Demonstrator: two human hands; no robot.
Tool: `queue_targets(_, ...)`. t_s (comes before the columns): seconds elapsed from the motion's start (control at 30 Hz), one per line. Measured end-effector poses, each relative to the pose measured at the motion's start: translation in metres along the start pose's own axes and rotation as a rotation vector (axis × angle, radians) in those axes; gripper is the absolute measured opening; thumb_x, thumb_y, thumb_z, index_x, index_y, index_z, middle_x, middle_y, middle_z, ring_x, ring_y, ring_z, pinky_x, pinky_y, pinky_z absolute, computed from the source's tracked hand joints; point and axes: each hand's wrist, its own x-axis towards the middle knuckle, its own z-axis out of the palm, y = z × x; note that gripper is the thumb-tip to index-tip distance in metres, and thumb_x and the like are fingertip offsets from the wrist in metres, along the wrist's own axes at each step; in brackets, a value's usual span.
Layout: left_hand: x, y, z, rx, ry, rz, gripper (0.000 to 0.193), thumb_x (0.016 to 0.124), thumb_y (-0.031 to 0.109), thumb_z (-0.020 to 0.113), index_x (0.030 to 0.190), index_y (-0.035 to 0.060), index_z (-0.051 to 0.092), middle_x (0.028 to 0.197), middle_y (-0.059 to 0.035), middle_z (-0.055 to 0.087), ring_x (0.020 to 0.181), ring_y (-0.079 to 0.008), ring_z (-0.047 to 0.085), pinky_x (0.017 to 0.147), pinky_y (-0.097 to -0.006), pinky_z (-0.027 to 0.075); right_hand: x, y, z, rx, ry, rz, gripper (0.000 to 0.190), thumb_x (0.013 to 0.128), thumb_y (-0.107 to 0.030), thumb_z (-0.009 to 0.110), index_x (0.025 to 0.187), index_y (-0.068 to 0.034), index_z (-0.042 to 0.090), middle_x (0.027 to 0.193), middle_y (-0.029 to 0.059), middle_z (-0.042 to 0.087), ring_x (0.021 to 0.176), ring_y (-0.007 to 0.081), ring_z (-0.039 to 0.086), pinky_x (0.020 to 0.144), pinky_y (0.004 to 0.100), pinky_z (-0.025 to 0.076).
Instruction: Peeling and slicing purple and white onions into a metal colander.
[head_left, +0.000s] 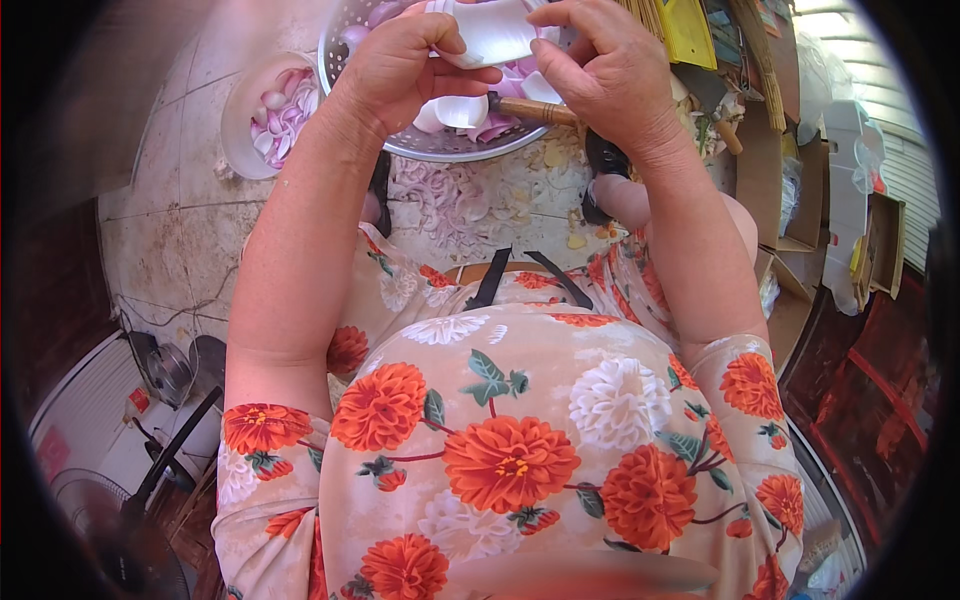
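Observation:
Near the top of the view, my left hand (412, 71) pinches one end of a large white, curved piece of onion layer (495, 34). My right hand (607, 67) has its thumb and forefinger at the piece's other end. Below them stands a perforated metal colander (450, 152) holding pink and white onion pieces (457, 112). A tool with a wooden handle (536, 109) lies across the colander's near side, beneath my right hand; its dark end is partly hidden among the onions. Left of the colander, a pale plastic bowl (238, 150) holds cut purple onion pieces (277, 127).
Onion peelings (450, 199) lie scattered on the tiled floor (217, 172) between the feet. At the right stand cardboard boxes (806, 195), a yellow plastic item (686, 34) and a second wooden handle (727, 137). An electric fan (112, 525) is at lower left.

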Motion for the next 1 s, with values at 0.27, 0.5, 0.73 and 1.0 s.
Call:
queue_targets(0.27, 0.003, 0.008, -0.02, -0.034, -0.205, -0.038, 0.059, 0.08, 0.019, 0.052, 0.136, 0.0001, 0.049, 0.113, -0.0156, 0.065, 0.08, -0.0257, 0.069, 0.075, -0.0352, 0.058, 0.002, 0.011, 0.007, -0.188, 0.172, -0.413, 0.044, 0.072, -0.016, 0.074, 0.114, -0.006, 0.066, 0.112, 0.0145, 0.059, 0.089, 0.0258, 0.063, 0.08, 0.0329, 0.053)
queue_targets(0.5, 0.005, -0.009, -0.032, -0.194, -0.31, 0.168, 0.053, 0.094, 0.033, 0.053, 0.136, 0.0026, 0.047, 0.112, -0.0113, 0.064, 0.095, -0.021, 0.065, 0.082, -0.0331, 0.053, 0.001, 0.015, 0.031, 0.012, 0.419, -0.35, 0.029, 0.079, -0.028, 0.075, 0.102, -0.012, 0.07, 0.089, 0.0098, 0.066, 0.078, 0.0233, 0.067, 0.071, 0.0356, 0.054)
queue_targets(0.73, -0.014, -0.04, 0.011, -0.212, -0.028, 0.21, 0.05, 0.099, 0.031, 0.049, 0.141, 0.0063, 0.041, 0.13, -0.0101, 0.057, 0.113, -0.02, 0.059, 0.094, -0.037, 0.049, -0.028, 0.003, 0.046, 0.062, 0.287, -0.355, 0.029, 0.08, -0.028, 0.075, 0.102, -0.01, 0.07, 0.091, 0.0106, 0.066, 0.077, 0.0261, 0.066, 0.07, 0.0371, 0.053)
queue_targets(1.0, -0.067, -0.078, 0.038, -0.325, 0.077, 0.313, 0.053, 0.093, 0.024, 0.053, 0.14, 0.0056, 0.039, 0.131, -0.013, 0.054, 0.12, -0.0261, 0.053, 0.107, -0.0421, 0.04, -0.07, -0.014, 0.048, 0.104, 0.028, -0.418, 0.025, 0.082, -0.025, 0.07, 0.101, -0.009, 0.07, 0.085, 0.0108, 0.07, 0.074, 0.0262, 0.068, 0.07, 0.0369, 0.054)
